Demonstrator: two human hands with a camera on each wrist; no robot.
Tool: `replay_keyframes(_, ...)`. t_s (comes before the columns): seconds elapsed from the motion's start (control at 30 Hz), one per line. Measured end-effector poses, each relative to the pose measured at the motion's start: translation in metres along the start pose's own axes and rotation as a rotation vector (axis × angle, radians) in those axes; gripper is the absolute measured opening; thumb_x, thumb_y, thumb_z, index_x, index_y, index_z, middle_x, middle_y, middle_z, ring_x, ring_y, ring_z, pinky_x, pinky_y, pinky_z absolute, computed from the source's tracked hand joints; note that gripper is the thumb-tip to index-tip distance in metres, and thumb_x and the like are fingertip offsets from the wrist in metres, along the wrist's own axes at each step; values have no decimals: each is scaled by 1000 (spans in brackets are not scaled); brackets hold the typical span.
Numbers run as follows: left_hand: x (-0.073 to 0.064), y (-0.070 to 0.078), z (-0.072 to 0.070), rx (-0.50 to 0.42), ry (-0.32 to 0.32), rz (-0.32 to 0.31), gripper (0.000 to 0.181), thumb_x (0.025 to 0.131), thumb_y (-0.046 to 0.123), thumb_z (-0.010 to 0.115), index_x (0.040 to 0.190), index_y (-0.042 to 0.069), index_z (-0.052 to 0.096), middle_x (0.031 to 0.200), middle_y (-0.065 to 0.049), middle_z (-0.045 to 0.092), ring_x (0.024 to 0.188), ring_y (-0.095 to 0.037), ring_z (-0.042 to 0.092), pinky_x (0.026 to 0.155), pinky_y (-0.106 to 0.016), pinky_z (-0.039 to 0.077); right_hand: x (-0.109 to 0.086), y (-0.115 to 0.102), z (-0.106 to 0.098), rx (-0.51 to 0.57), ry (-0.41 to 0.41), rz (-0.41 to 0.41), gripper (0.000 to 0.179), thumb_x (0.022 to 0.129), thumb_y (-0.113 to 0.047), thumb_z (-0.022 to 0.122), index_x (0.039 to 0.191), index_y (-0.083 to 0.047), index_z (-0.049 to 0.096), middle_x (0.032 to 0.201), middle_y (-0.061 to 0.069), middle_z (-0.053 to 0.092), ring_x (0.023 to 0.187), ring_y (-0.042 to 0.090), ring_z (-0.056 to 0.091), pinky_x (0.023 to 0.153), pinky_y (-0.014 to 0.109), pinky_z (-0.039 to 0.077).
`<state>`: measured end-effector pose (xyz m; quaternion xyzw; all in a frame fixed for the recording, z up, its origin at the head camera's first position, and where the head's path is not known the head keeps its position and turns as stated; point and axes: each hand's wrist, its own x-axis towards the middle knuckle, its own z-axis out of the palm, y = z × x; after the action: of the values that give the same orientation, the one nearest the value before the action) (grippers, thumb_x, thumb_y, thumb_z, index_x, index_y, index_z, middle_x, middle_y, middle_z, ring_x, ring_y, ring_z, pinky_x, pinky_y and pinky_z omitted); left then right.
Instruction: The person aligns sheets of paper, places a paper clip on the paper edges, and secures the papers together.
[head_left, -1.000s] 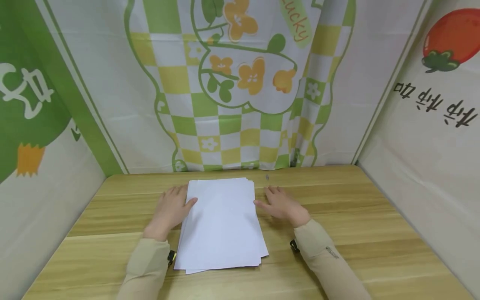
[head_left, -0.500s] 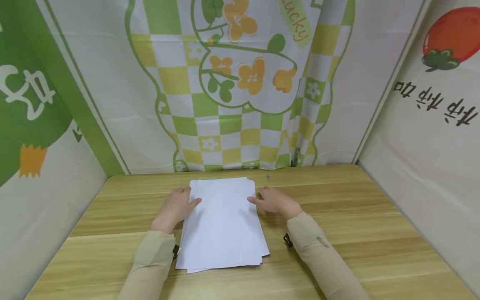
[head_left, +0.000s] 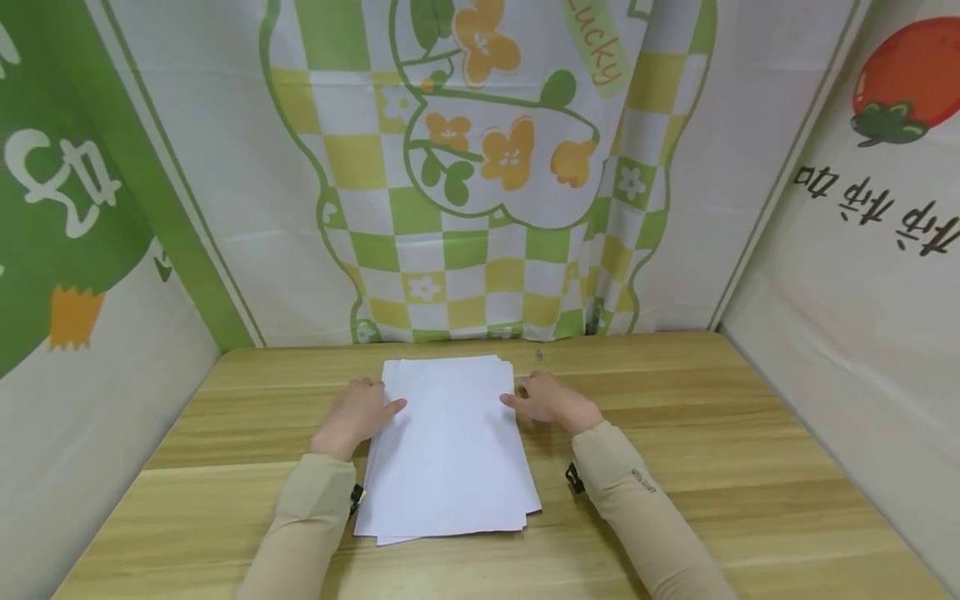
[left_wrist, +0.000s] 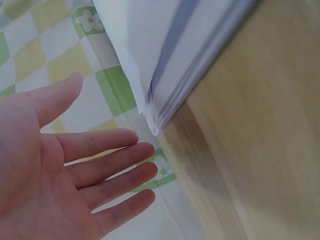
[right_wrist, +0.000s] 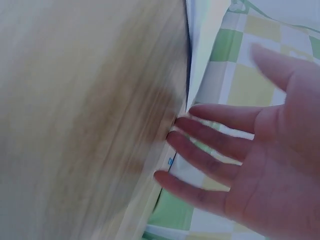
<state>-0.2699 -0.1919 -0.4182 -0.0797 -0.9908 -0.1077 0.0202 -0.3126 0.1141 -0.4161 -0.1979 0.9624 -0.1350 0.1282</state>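
Observation:
A stack of white paper sheets (head_left: 453,450) lies on the wooden table, its edges slightly uneven. Beside its far left part is my left hand (head_left: 356,417), the thumb reaching over the paper's edge. In the left wrist view, that hand's fingers (left_wrist: 117,162) are fairly straight and spread near the corner of the paper stack (left_wrist: 165,60). My right hand (head_left: 551,400) is at the far right edge, thumb over the top sheet. The right wrist view has its fingers (right_wrist: 210,135) loosely extended, fingertips close to the paper's corner (right_wrist: 202,45). Whether either hand touches the paper, I cannot tell.
A small grey object (head_left: 538,355) lies near the table's back edge. Behind the wooden table (head_left: 712,467) hangs a checked green and yellow curtain (head_left: 465,250). Printed cloth walls (head_left: 847,292) stand on both sides.
Both hands have come inward to the stack's sides, the right one most clearly, its thumb now over the paper. The stack keeps its place; the head view has shifted slightly.

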Motion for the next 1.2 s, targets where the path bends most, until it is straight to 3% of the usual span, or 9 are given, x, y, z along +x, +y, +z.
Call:
replay_keyframes(0.23,3,-1,1,0,-5,-18,49,94,36,54,83,-10,66,105,-34,61,101,-48,56,91,-53,44,1,-5,-1,-47,20,-2,55,96,-42,50,132,-1,52,141,26,42,132,41,38,108,50,33)
replay_keyframes(0.37,4,-3,1,-29,-10,-26,48,95,35,53,76,-7,65,102,-33,62,97,-44,58,88,-52,45,2,-9,0,-38,41,7,45,96,-39,52,119,-1,60,136,26,45,127,40,43,104,49,37)
replay_keyframes(0.57,4,-3,2,-60,-45,-34,45,94,34,55,66,0,59,75,-17,62,74,-29,55,77,-43,46,2,-9,3,-3,40,32,40,96,-39,52,108,-3,64,136,25,45,125,36,45,100,46,41)
replay_keyframes(0.6,5,-3,2,-61,-59,-40,44,94,34,56,66,0,58,73,-16,61,73,-29,54,76,-42,46,2,-10,3,8,37,41,40,96,-39,51,109,-2,64,138,26,44,126,36,44,100,46,41)
replay_keyframes(0.7,5,-2,1,-64,-102,-52,44,94,33,55,74,-5,61,87,-24,64,91,-38,57,85,-47,45,3,-12,4,21,26,69,42,97,-38,51,115,-1,62,141,26,42,131,38,40,103,47,40)
replay_keyframes(0.83,6,1,-3,-57,-170,-66,49,96,32,51,98,-15,62,113,-34,59,118,-54,43,99,-57,37,4,-17,2,-45,10,71,45,98,-35,49,122,2,59,137,21,50,134,39,37,110,46,32)
replay_keyframes(0.93,7,2,-4,-36,-203,-73,52,96,33,50,108,-17,60,118,-35,57,123,-57,37,102,-59,33,5,-22,2,-78,-3,74,46,97,-34,49,122,3,60,129,19,58,127,36,47,110,43,33)
replay_keyframes(1.03,8,3,-4,-14,-205,-76,51,96,33,49,106,-16,61,116,-34,58,120,-55,41,99,-58,36,5,-25,2,-51,-15,109,47,96,-35,50,123,2,59,121,17,62,111,29,57,102,40,41)
replay_keyframes(1.2,10,4,-4,-1,-197,-76,50,96,34,49,103,-15,61,109,-31,62,111,-53,49,93,-57,41,3,-29,1,9,-14,155,47,96,-35,51,122,2,59,111,15,64,90,23,56,91,37,46)
